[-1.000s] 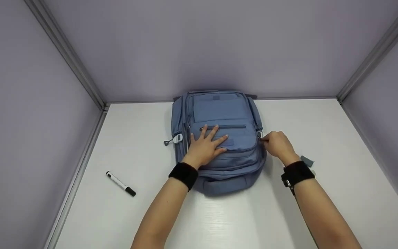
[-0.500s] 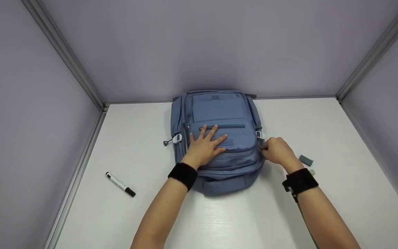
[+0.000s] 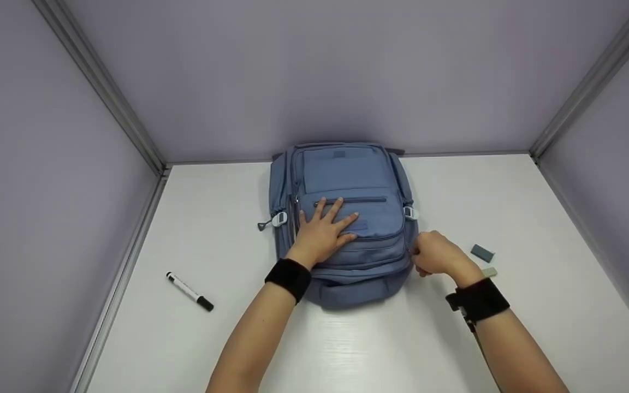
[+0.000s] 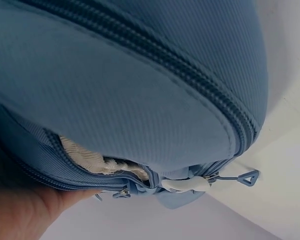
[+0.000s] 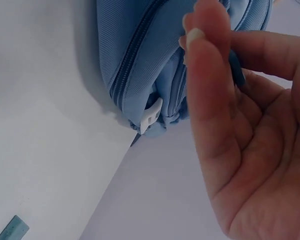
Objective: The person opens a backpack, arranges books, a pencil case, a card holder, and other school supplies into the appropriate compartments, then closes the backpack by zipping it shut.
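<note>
A blue backpack point(image 3: 347, 172) lies front side up on the white table, its top handle toward the person. Spread fingers of my left hand point(image 3: 319, 237) press on its front panel, below a short horizontal zipper point(image 3: 366, 200). At the bag's right side my right hand point(image 3: 439, 254) has its fingers curled. In the right wrist view it pinches a blue zipper pull point(image 5: 236, 68), partly hidden by the fingers. A white buckle point(image 3: 410, 213) sits just beyond that hand. The left wrist view shows a gap in the bag with beige fabric point(image 4: 90, 159) inside.
To the left lies a white marker with a black cap point(image 3: 190, 291). Right of the bag are a grey-green block point(image 3: 482, 253) and a small pale piece point(image 3: 489, 272). Another white buckle point(image 3: 279, 219) hangs on the bag's left side. Tall panels border the table.
My right hand has slid along the bag's right side toward the person, uncovering the right buckle and the small pieces on the table. My left hand has stayed in place.
</note>
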`<action>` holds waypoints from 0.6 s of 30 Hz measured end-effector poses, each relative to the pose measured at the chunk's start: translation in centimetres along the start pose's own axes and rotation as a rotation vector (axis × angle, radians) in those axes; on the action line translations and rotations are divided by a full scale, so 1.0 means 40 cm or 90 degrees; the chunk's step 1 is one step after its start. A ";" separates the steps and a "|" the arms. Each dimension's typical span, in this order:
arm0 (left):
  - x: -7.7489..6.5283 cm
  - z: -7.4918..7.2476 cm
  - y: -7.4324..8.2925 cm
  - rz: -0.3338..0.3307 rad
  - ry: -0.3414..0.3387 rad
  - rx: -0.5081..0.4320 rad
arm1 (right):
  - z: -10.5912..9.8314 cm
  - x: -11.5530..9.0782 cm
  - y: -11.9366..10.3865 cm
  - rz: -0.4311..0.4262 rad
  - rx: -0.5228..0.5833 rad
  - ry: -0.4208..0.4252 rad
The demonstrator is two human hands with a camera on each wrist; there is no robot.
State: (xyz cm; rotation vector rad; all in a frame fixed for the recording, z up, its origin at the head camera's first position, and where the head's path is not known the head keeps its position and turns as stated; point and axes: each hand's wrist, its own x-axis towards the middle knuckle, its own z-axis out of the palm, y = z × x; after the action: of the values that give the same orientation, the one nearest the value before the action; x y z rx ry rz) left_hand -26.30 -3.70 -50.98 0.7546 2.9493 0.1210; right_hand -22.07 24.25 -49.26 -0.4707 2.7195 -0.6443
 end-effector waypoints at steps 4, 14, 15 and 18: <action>0.002 0.004 -0.001 -0.001 0.002 -0.002 | 0.003 -0.008 -0.015 -0.021 0.018 -0.026; 0.004 0.004 0.004 -0.002 0.004 -0.008 | 0.023 -0.013 -0.069 -0.106 0.084 -0.116; 0.004 0.002 0.004 -0.003 0.004 -0.009 | 0.026 -0.012 -0.078 -0.120 0.084 -0.119; 0.003 -0.002 0.005 -0.007 0.004 -0.016 | 0.035 -0.006 -0.106 -0.169 0.080 -0.121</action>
State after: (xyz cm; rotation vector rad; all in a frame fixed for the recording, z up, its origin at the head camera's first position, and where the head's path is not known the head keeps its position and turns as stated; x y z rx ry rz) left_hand -26.31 -3.46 -50.89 0.7363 2.9509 0.1603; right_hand -20.32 20.21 -48.37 -0.8262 2.4423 -0.7886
